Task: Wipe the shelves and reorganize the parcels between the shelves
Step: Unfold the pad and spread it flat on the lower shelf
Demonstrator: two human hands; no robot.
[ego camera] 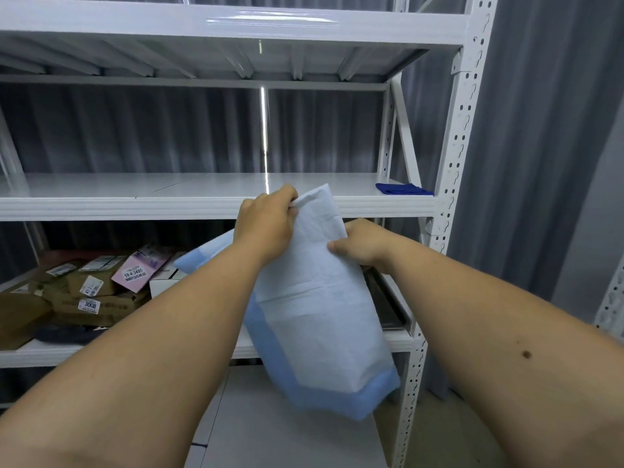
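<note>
Both my forearms reach in from the near edge, meeting on a white and light-blue parcel bag [320, 319]. It hangs tilted in front of the rack, top end up by the middle shelf edge, blue bottom end low and nearest me, off any shelf. My left hand [266, 224] has its fingers curled tight round the bag's top corner, bunching the plastic. My right hand [363, 246] grips the bag's right edge a bit lower, thumb on the front face, other fingers hidden behind it.

Just past the bag, the lower shelf [400, 339] holds a pile at the left: brown cardboard parcels [94, 300] with white labels, one reading 3008, a pink parcel [138, 270] leaning on them, a white box [165, 282] beside that, something dark [67, 334] at the near edge, can't tell what. A dark flat tray-like thing [388, 304] lies on the right end of that shelf, behind the bag.

Next up, the middle shelf [169, 190], white, with a folded blue cloth [403, 189] at its far right end by the upright post [456, 163]. Above, the top shelf [202, 25]. Grey curtain [169, 130] behind the rack and to the right.
</note>
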